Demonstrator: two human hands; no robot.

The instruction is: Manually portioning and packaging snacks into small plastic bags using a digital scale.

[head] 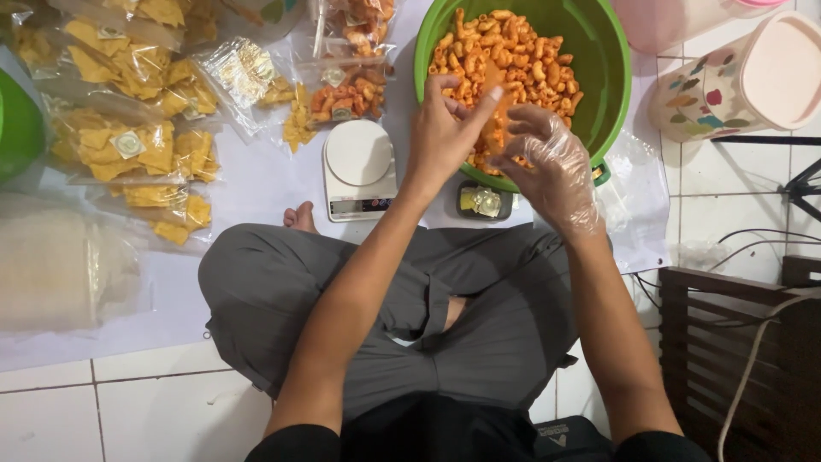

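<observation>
Bare left hand [446, 128] and gloved right hand [552, 162] over green bowl [599, 60] of orange snacks [513, 56], both grips pinching a small clear bag [499, 115], white scale [359, 167] just left, filled packets [137, 145] on floor sheet [256, 180].

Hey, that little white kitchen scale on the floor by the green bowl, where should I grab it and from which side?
Grip the white kitchen scale by its two long side edges, coming from above on the near end by the display. Its body is flat and low, and snack bags crowd its far end, while the green bowl and left hand sit to its right.
</observation>
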